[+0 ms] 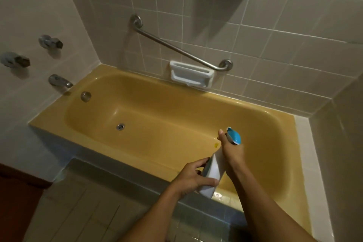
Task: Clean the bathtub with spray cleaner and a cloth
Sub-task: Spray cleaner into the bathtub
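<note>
Starting on the spraying, with no cloth in sight.
We hold the spray bottle [213, 171] in both hands: our right hand [232, 151] curls round its neck below the nozzle, and our left hand [191, 178] wraps its base, tilting it over the near edge of the bathtub [288, 163]. Just beyond the right hand sits a small yellow spot [216, 145]. The tub looks dry to us, so spraying and wiping both seem left to do.
</note>
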Action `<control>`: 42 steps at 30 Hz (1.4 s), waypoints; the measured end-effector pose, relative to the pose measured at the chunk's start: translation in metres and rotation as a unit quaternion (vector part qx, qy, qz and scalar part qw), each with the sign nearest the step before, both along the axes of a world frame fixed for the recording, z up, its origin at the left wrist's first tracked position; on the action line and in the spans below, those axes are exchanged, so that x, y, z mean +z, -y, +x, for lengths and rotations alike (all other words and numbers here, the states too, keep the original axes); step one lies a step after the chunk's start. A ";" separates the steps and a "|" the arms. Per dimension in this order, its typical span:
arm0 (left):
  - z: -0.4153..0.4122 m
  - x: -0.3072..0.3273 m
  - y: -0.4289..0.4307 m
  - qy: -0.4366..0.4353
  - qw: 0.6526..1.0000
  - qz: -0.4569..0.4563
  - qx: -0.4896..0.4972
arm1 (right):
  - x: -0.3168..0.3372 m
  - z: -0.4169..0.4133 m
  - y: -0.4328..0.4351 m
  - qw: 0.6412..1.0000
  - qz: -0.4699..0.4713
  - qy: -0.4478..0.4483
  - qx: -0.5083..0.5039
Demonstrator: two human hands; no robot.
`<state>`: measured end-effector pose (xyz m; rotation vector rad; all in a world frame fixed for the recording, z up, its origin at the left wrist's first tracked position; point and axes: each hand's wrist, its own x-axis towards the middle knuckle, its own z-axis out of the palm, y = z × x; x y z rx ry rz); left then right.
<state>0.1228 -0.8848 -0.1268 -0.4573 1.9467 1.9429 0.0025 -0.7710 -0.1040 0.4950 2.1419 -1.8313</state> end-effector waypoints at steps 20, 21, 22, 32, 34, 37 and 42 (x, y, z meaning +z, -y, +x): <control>-0.039 0.008 -0.051 -0.005 0.995 -0.018 -0.095 | 0.011 -0.011 -0.075 0.987 -0.035 0.031 -0.157; -0.041 0.008 -0.059 -0.005 0.994 -0.018 -0.104 | 0.012 -0.009 -0.085 0.985 -0.045 0.028 -0.163; -0.043 0.009 -0.067 -0.005 0.993 -0.019 -0.113 | 0.012 -0.008 -0.095 0.984 -0.051 0.026 -0.170; -0.037 0.003 -0.148 0.018 0.983 -0.021 -0.182 | 0.008 0.017 -0.183 0.972 -0.064 0.040 -0.220; -0.032 0.001 -0.159 0.025 0.980 -0.023 -0.194 | 0.000 0.021 -0.198 0.972 -0.057 0.053 -0.223; -0.021 -0.003 -0.180 0.031 0.978 -0.017 -0.206 | -0.016 0.028 -0.216 0.961 -0.028 0.090 -0.259; 0.005 -0.018 -0.210 0.049 0.981 -0.004 -0.187 | -0.043 0.049 -0.248 0.966 -0.021 0.097 -0.238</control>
